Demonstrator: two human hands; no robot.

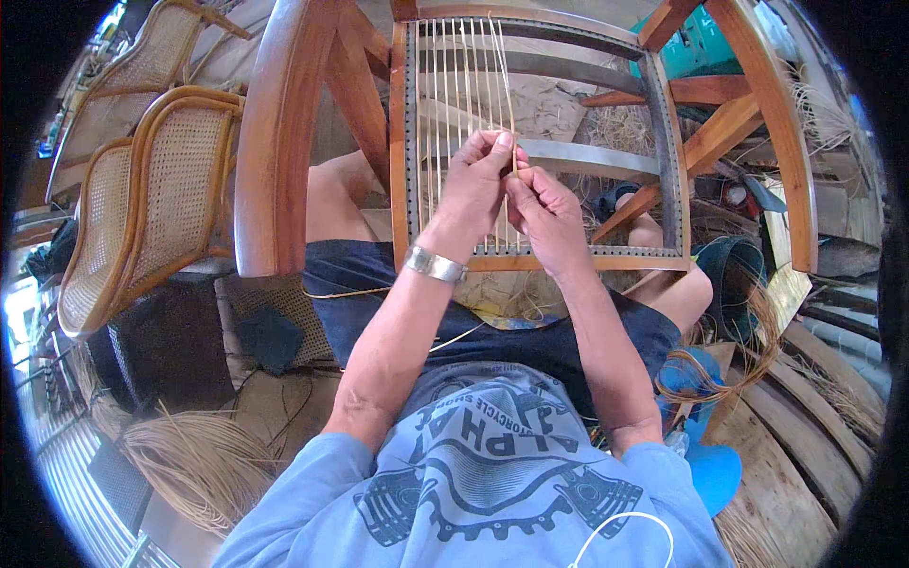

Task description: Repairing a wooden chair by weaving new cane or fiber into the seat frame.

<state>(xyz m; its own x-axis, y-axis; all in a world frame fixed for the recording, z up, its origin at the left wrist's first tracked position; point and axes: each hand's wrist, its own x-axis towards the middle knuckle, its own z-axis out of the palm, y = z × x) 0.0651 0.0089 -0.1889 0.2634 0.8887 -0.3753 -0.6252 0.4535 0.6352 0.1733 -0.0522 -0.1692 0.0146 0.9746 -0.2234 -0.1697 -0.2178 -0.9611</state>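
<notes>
One wooden seat frame (400, 123) stands before two hands. Left hand (473, 182) and right hand (551, 210), fingertips pressed together, each pinch one cane strand (514, 163) over the frame's strung left half.

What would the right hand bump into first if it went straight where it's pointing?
Past the cane strand it pinches, the right hand would probably meet the left hand, just up and left; depth is unclear.

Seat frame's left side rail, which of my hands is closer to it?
Left. Your left hand is to the right of the left side rail; your right hand is farther right, beyond the left one.
</notes>
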